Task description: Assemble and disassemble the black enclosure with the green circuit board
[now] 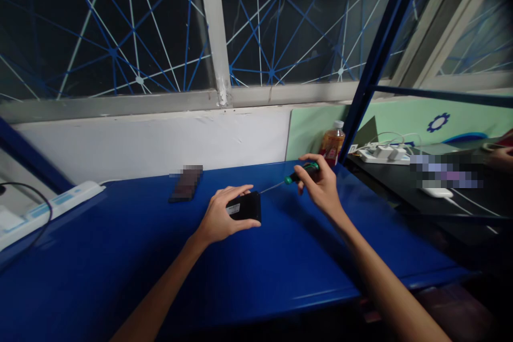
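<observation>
My left hand (221, 216) grips a flat black box-shaped device (249, 208) with a small pale label, thumb along the near edge and fingers over the far one. In my right hand (323, 184) is a screwdriver (310, 169) with a green and black handle, held between thumb and fingers. Its thin metal shaft slants down to the left, and the tip meets the device's upper right corner. Whether the tip sits in a screw is too small to tell. Both hands are over the blue table (256, 283).
A dark phone-like object (186, 184), partly pixelated, lies at the back left. White power strips stand at the left (52, 214) and right (380, 156). A drink bottle (333, 141) is by the blue post. Another person's hand (503, 159) shows at far right.
</observation>
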